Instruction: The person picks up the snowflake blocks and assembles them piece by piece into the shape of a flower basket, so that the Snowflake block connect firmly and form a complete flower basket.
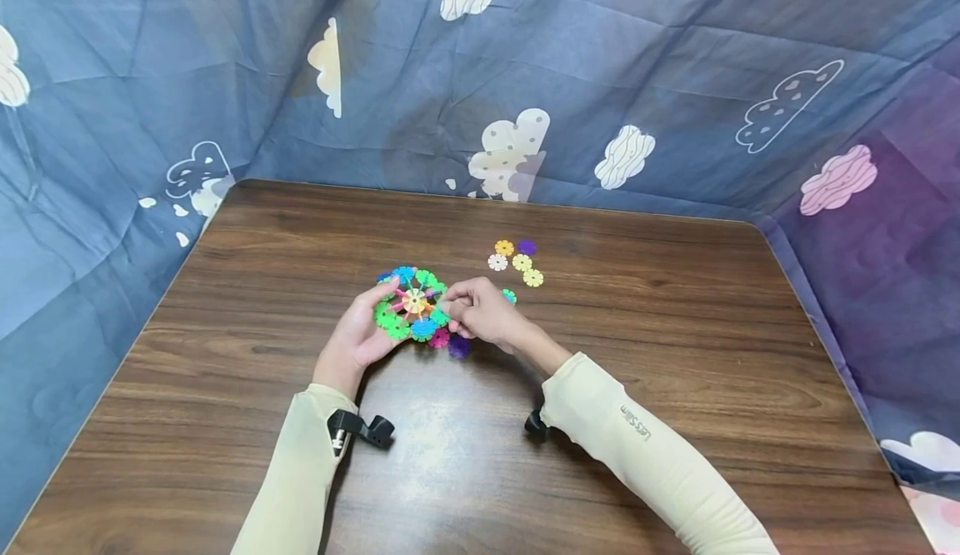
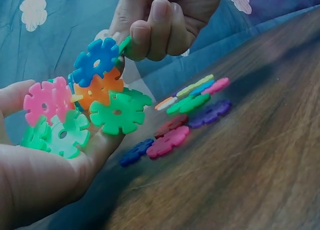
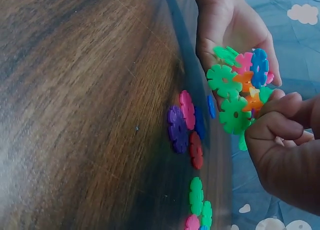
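My left hand (image 1: 358, 326) holds a wheel-shaped build of interlocking notched plastic discs (image 1: 415, 301). Pink and orange discs stand as spokes about a pale yellow centre, with green and blue ones round the rim. My right hand (image 1: 483, 312) pinches a green disc (image 2: 124, 44) at the build's right side, by a blue disc (image 2: 96, 61). Its thumb and forefinger cover much of that piece, so how far it is slotted in cannot be told. In the right wrist view, the left hand (image 3: 234, 27) supports the build from behind.
Below the build on the wooden table (image 1: 465, 472) lie loose discs, among them a pink one (image 1: 439, 338) and a purple one (image 1: 459, 347). Farther back are a white disc (image 1: 497, 262), an orange disc (image 1: 504, 247) and several others. Blue cloud-printed cloth (image 1: 405, 80) hangs behind.
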Available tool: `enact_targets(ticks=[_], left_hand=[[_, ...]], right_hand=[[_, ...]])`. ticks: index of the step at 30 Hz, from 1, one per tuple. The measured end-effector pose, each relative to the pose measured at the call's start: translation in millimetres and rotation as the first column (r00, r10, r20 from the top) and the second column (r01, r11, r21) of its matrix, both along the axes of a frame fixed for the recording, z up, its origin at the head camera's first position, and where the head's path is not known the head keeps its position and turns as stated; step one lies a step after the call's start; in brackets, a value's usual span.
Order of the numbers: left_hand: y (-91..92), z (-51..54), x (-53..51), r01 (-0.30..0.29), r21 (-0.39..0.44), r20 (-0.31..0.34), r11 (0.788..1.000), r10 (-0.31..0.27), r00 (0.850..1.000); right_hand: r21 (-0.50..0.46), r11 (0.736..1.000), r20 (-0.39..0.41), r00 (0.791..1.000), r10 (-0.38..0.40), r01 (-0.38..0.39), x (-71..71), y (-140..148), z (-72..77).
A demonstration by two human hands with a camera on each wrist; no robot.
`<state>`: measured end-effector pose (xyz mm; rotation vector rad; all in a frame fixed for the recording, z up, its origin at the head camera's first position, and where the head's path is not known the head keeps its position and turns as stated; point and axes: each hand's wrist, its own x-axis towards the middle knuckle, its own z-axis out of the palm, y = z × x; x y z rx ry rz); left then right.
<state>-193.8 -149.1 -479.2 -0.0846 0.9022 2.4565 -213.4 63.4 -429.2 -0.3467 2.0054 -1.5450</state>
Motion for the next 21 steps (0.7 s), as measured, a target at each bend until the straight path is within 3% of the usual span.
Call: enact_targets(ticks=[13,21], left_hand=[[3.1,2.1,-3.1,-0.030,-0.084,0.017,0.996,0.031,0.999],[-2.4,4.9,-6.8,-0.011,-0.060,-0.010,0.998,0.010,1.000]], right_hand=[[0.057,0.994,0.054,0.994,-0.092,0.089,1.1,-9.8,-0.5],[-0.011,0.992,0.160,0.980,-0.122,0.126,0.1,-9.1,-5.9]])
